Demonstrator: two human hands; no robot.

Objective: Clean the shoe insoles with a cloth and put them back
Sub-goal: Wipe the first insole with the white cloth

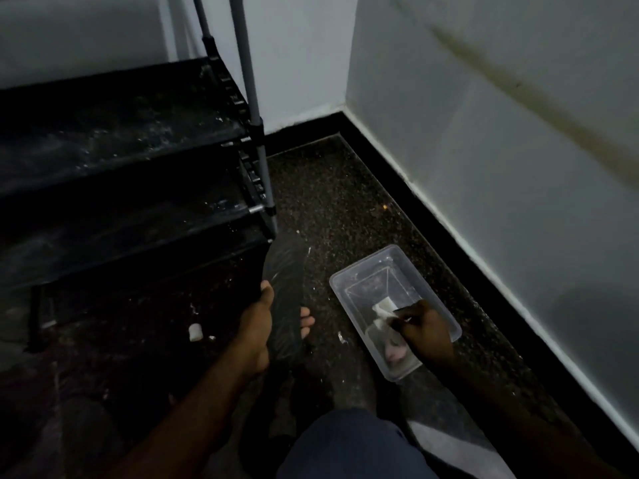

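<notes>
Down on the speckled floor (345,202) beside a dusty shoe rack (121,133), apparently at the step of readying the cloth. Left grip (257,326) closed round the middle of a dark insole (285,281), thumb on the near edge and fingertips peeping past the far one, wider end pointing at the rack. Right grip (427,326) down inside a clear plastic tub (363,264) just beside the insole, pinching a white cloth (382,311) in the tub's near half.

Judged best from here: squeeze the cloth damp rather than dripping before lifting out, brace the insole from behind with the left fingers, wipe along its length in long passes, then turn to a fresh fold of cloth.

Hard to make out in the gloom: water in the tub or none, any dirt on the insole, top face or underside towards the camera. No shoe and no second insole anywhere in view. Right fingers largely lost in shadow over the cloth. Small white lump (194,331) on the floor left of the insole, not identifiable
</notes>
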